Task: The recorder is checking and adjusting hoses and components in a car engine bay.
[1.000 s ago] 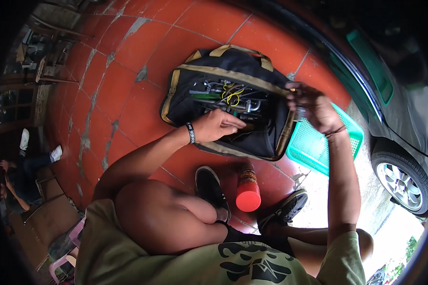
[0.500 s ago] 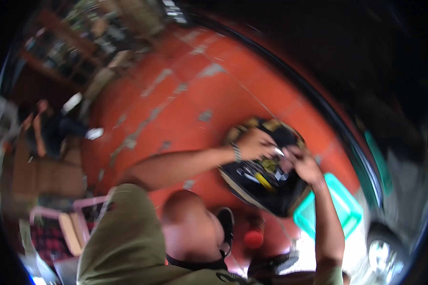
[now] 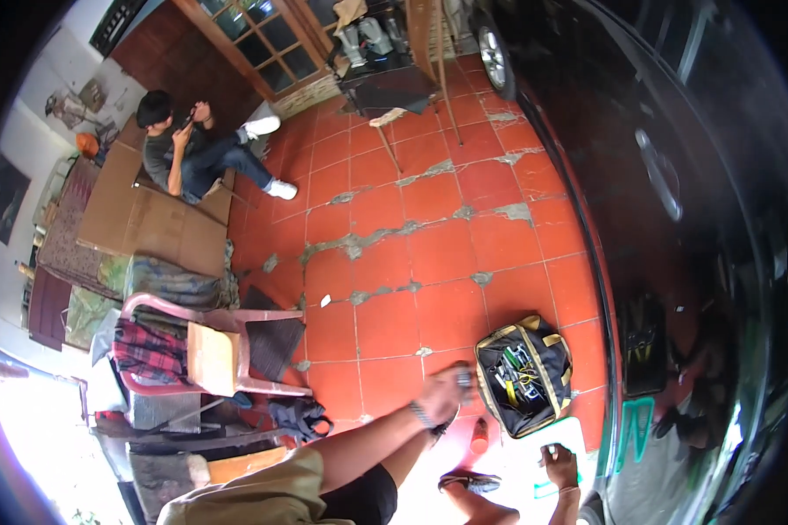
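A black tool bag with tan trim [image 3: 555,357] lies open on the tiled floor, with several hand tools [image 3: 522,385] inside, some with yellow or green parts. Just left of the bag is my left hand [image 3: 443,395], blurred, its fingers closed around a small greyish thing I cannot make out. My right hand [image 3: 559,465] is below the bag, over the edge of a green plastic basket [image 3: 571,429] washed out by sunlight. Its fingers are curled, with a tiny pale spot at the tips. A red-orange object [image 3: 480,436] stands on the floor between my hands.
A dark car [image 3: 674,262] lines the right side. At left stand a pink plastic chair [image 3: 271,382] with a plaid cloth and cardboard boxes [image 3: 158,219]. A person [image 3: 184,153] sits at the far left. A small table [image 3: 385,92] is at the back.
Both hands were together over the bag around a small shiny thing. They have come apart, the left to the bag's left side, the right down by the basket. My view has swung.
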Available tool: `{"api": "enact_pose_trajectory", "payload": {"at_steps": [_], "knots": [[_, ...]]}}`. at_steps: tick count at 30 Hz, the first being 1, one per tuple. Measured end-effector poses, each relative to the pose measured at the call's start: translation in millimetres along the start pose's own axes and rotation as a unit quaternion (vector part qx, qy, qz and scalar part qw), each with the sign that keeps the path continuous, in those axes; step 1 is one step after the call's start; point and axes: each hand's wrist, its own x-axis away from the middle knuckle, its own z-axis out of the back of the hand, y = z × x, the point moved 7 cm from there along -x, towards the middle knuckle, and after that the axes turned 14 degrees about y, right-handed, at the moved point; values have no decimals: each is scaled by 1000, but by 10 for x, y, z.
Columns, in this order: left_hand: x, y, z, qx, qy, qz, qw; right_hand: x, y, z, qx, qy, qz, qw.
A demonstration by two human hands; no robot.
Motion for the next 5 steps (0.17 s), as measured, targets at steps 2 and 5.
{"api": "enact_pose_trajectory", "payload": {"at_steps": [2,5], "knots": [[570,802,551,-42,139,83,986,651,856,-198,210,21,-64,975],[1272,2077,1944,-579,257,-240,736,981,951,-114,279,-197,-145,929]]}}
